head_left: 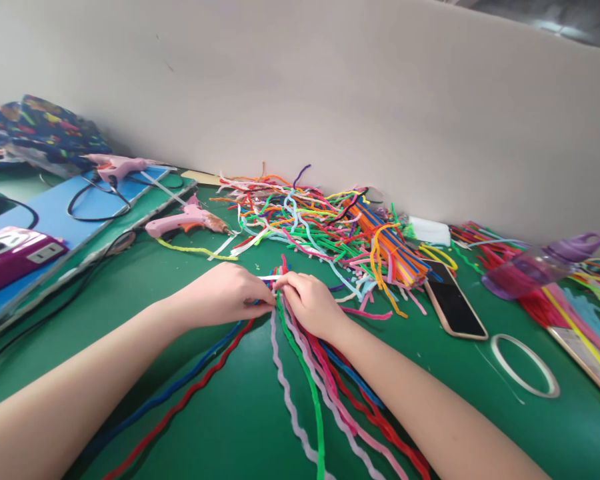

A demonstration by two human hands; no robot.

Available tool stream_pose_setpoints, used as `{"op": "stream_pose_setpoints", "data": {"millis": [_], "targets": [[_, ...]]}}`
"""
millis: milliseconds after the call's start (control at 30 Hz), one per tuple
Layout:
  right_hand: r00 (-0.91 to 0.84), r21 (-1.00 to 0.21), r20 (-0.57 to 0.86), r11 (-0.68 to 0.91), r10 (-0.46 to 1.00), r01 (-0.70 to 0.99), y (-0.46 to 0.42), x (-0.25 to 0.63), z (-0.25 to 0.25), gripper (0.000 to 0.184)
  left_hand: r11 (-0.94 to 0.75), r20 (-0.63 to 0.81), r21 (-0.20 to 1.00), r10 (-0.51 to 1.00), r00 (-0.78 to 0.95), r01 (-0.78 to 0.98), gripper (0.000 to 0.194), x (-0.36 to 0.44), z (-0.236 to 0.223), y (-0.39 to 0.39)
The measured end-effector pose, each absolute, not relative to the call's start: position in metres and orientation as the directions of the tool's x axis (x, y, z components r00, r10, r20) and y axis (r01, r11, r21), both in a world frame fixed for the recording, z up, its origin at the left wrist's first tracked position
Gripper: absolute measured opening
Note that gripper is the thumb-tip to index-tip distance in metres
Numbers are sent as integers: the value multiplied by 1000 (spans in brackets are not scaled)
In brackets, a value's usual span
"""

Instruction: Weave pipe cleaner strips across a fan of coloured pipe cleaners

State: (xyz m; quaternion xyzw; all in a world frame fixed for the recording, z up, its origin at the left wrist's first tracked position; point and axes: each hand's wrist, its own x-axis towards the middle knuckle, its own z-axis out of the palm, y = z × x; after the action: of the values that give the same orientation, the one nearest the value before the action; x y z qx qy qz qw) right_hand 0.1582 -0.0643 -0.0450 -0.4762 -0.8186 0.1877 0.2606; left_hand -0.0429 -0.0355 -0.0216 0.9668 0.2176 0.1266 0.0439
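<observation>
My left hand (230, 293) and my right hand (310, 301) meet at the upper end of a bundle of long pipe cleaners. Fingers of both hands are pinched closed on the strands there, and the exact grip is partly hidden. From this point a green pipe cleaner (310, 383), a wavy lavender one (286, 387) and several pink and red ones fan toward me. A red strand (200, 393) and a blue strand (165, 398) run out below my left hand. A short white strip (267, 278) lies across the bundle's top, between the hands.
Behind my hands lies a tangled heap of pipe cleaners (290, 220). Pink glue guns (187, 221) and a purple power strip (25, 257) are at left. A phone (455, 303), a tape ring (497, 353) and a purple bottle (540, 267) sit at right. A pale partition stands behind.
</observation>
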Motion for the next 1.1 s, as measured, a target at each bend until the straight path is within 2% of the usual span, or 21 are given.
{"op": "stream_pose_setpoints", "data": {"millis": [400,633,933,1100], "targets": [[-421,-537,259,491,870,686,-65,159,-46,23,-824,196,102,566,801,557,18,-45,-23,-33],[-431,-556,270,505,861,660,-65,160,-47,21,-783,174,17,615,769,622,23,-46,-28,-30],[-439,-545,307,534,844,647,-66,159,-45,6,-756,115,49,654,748,653,24,-45,-24,-31],[-468,-529,315,562,826,635,-65,159,-46,15,-729,75,97,685,725,678,20,-45,-21,-31]]}}
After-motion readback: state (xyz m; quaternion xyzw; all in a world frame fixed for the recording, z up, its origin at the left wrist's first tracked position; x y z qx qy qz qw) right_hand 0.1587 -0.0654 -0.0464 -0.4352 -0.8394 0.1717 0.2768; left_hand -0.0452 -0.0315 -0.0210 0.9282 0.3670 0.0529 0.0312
